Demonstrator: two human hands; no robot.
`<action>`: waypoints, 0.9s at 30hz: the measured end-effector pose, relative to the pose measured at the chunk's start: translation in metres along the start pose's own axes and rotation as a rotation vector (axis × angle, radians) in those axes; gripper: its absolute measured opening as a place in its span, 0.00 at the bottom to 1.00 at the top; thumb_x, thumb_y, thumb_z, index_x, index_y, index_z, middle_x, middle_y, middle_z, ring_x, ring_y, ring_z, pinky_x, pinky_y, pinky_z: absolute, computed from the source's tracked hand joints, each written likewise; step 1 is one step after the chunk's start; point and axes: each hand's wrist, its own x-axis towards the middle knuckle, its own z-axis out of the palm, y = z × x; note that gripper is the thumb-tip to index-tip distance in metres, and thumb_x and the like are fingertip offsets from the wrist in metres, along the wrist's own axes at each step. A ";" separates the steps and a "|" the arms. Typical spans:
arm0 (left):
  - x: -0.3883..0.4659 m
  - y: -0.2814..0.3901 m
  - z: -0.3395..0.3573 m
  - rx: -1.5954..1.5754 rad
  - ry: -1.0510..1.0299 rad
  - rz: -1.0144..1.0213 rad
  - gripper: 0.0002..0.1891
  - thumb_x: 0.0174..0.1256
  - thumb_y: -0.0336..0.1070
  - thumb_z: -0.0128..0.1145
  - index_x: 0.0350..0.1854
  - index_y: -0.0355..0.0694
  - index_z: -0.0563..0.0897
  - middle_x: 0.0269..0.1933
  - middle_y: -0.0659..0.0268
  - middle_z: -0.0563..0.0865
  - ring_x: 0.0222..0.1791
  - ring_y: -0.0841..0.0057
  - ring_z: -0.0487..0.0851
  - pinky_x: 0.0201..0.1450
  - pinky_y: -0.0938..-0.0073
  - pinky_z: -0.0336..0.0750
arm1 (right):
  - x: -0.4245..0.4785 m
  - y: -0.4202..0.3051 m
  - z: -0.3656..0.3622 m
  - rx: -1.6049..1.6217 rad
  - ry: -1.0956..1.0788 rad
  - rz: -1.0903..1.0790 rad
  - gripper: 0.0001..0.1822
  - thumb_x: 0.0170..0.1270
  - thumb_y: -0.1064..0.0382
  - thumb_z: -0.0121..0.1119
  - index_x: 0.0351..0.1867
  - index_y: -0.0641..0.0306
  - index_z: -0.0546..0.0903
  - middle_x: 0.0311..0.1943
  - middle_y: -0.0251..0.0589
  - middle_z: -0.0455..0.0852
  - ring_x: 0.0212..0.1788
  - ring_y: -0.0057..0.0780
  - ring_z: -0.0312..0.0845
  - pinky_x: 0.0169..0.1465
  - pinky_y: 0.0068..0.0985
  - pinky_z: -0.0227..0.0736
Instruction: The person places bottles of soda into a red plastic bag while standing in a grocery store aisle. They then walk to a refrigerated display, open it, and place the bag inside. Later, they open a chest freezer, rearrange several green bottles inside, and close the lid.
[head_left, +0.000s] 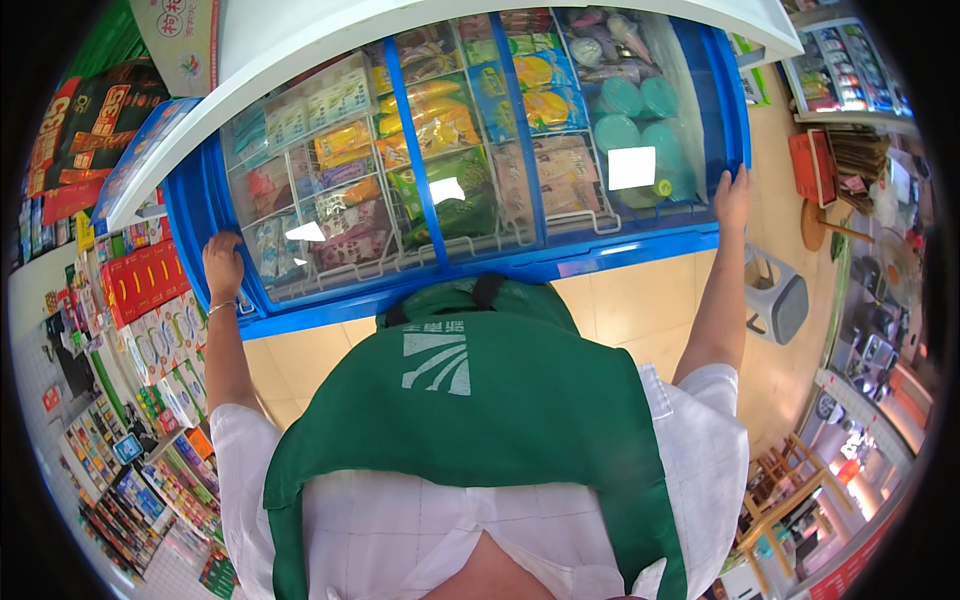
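Note:
A blue-framed chest freezer (480, 268) with glass sliding lids stands right in front of me. My left hand (223, 262) rests on its left rim, the fingers curled over the blue edge. Out at the right end, my right hand (732, 199) lies on the corner of the frame. Neither hand is seen to hold a loose thing. Under the glass, wire baskets hold yellow ice cream packets (439, 124), green packets (450, 191), pink packets (555, 172) and several teal tubs (617, 135). Wrapped cones (628, 36) lie at the back right.
A white overhanging panel (300, 56) spans the freezer's back. Shelves with red boxes (146, 283) stand at left. A grey plastic stool (778, 296), a red basket (812, 166) and wooden chairs (787, 495) stand at right on the tiled floor (630, 307).

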 end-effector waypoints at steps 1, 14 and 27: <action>-0.003 0.005 -0.002 0.110 0.112 -0.085 0.16 0.51 0.30 0.55 0.46 0.44 0.77 0.51 0.60 0.77 0.55 0.64 0.72 0.56 0.62 0.65 | 0.004 -0.007 0.003 -0.018 -0.025 0.057 0.25 0.62 0.54 0.51 0.58 0.64 0.71 0.56 0.62 0.70 0.58 0.56 0.65 0.58 0.42 0.63; -0.011 -0.019 0.032 0.100 0.116 -0.737 0.42 0.54 0.42 0.62 0.69 0.72 0.51 0.72 0.59 0.50 0.71 0.47 0.42 0.60 0.25 0.39 | 0.021 -0.049 0.010 -0.069 -0.051 0.478 0.28 0.55 0.43 0.50 0.42 0.70 0.82 0.39 0.63 0.80 0.45 0.56 0.74 0.50 0.44 0.69; 0.015 0.013 0.039 -0.029 0.677 -0.610 0.23 0.52 0.39 0.61 0.54 0.50 0.77 0.60 0.54 0.73 0.63 0.55 0.64 0.64 0.47 0.51 | -0.095 -0.244 -0.050 0.400 -0.162 -0.053 0.14 0.53 0.67 0.53 0.41 0.69 0.80 0.31 0.54 0.77 0.40 0.50 0.71 0.47 0.41 0.65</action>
